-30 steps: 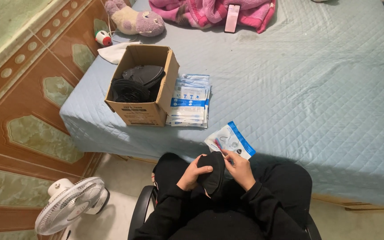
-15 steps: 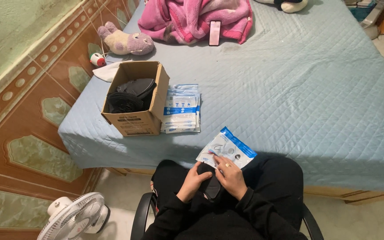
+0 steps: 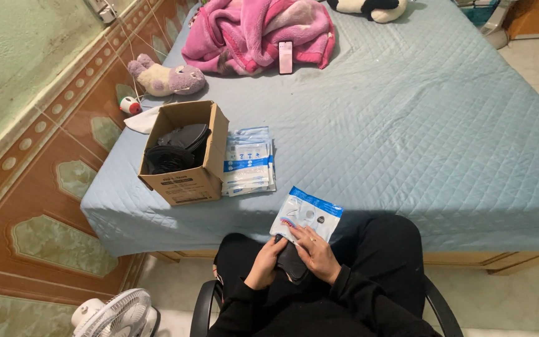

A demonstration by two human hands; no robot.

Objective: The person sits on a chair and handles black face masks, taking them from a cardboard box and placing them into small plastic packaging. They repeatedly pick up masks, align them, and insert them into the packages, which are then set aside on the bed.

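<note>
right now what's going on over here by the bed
A person sits in a chair at the edge of a bed, with both hands on a black mask in their lap. The left hand and right hand are pushing it into a white and blue pouch. A cardboard box of black masks and a stack of pouches lie on the bed.

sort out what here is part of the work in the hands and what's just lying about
In use: black mask, left hand, right hand, white-and-blue pouch, pouch stack, cardboard box.
Lying about: pink blanket, phone, plush toy, fan.
</note>
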